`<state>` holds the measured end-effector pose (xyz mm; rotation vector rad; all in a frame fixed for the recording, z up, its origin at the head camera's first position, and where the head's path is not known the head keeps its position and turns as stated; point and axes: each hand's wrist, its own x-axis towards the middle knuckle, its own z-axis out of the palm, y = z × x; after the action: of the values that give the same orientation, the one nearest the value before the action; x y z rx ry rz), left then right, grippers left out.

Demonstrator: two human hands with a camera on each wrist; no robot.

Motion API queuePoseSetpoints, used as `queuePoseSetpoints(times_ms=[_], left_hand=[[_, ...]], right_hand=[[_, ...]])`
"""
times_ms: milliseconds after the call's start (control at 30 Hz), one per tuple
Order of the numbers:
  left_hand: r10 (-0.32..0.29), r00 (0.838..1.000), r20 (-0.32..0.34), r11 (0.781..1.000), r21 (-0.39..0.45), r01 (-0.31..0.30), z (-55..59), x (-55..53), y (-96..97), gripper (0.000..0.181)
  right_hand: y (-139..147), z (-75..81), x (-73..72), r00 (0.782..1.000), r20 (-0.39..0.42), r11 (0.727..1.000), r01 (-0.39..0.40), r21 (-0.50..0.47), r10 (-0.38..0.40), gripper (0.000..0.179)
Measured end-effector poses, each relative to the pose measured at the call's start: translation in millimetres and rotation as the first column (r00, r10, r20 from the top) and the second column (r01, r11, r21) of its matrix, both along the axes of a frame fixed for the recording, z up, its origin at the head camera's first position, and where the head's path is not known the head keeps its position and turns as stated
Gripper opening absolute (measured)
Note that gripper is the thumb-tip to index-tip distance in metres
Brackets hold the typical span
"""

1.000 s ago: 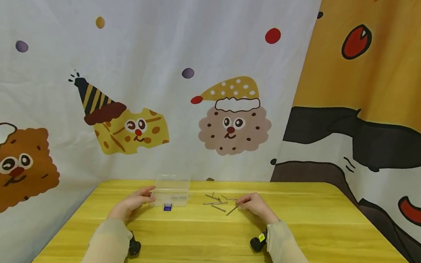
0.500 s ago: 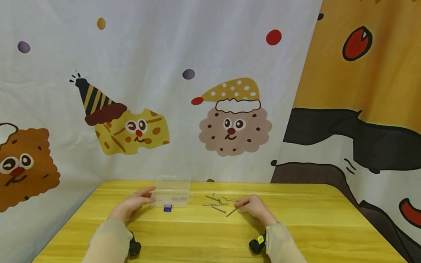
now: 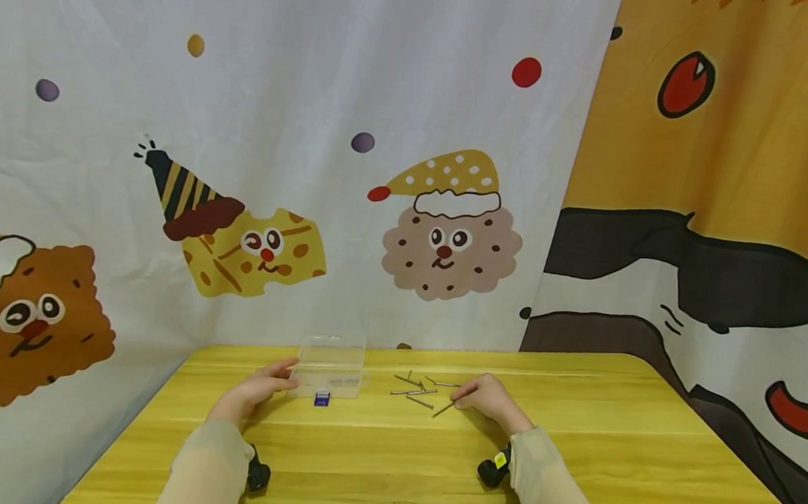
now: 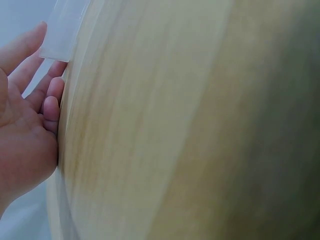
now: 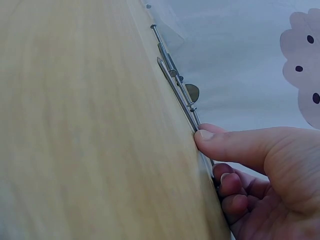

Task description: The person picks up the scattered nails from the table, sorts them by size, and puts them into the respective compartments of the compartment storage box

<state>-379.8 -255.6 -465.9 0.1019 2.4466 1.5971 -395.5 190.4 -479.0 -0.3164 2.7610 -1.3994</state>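
In the head view, an open-lidded clear plastic box (image 3: 326, 378) with a blue latch (image 3: 322, 398) stands near the table's back edge. My left hand (image 3: 254, 392) is at its left side, fingers spread and relaxed, fingertips right at the box wall. The left wrist view catches a corner of the box (image 4: 62, 35) beside the left thumb and fingers (image 4: 30, 90). To the right lies a loose pile of metal nails (image 3: 413, 390). At the pile's right edge, my right hand (image 3: 488, 399) pinches one nail (image 3: 443, 409) between thumb and forefinger, its free end slanting toward me.
The yellow wood-grain table (image 3: 387, 464) reaches back to a white curtain (image 3: 282, 76) printed with cartoon snacks. Another printed curtain (image 3: 710, 165) hangs at the right. A small black camera sits on each wrist.
The free end of the pinched nail has swung slightly down toward me, and the right hand has shifted very little. The left hand and the box have stayed put.
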Motion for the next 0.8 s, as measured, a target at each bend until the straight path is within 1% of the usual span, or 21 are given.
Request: queuePoseSetpoints(times_ms=[200, 400, 500, 600, 800], left_hand=[[0.000, 1.000, -0.002, 1.000, -0.010, -0.001, 2.1, 1.6, 0.6, 0.065], [0.008, 1.000, -0.001, 1.000, -0.010, -0.008, 2.3, 2.2, 0.2, 0.065], [0.012, 1.000, 0.001, 1.000, 0.003, -0.012, 3.4, 2.9, 0.8, 0.066], [0.003, 1.000, -0.002, 1.000, -0.001, -0.003, 4.1, 3.8, 1.3, 0.067], [0.008, 1.000, -0.005, 1.000, 0.003, -0.008, 1.9, 2.9, 1.3, 0.067]], right_hand=[[1.6, 0.9, 0.3, 0.999, -0.016, 0.999, -0.037, 0.003, 0.037, 0.008], [5.3, 0.6, -0.3, 0.994, -0.036, 0.994, -0.105, 0.020, 0.106, 0.007], [8.1, -0.2, -1.4, 0.989, -0.039, 0.989, -0.145, 0.028, 0.146, 0.007], [11.2, -0.6, -2.1, 0.982, -0.034, 0.982, -0.186, 0.040, 0.188, 0.007], [15.3, 2.1, -1.4, 0.966, -0.029, 0.965, -0.256, 0.055, 0.258, 0.008]])
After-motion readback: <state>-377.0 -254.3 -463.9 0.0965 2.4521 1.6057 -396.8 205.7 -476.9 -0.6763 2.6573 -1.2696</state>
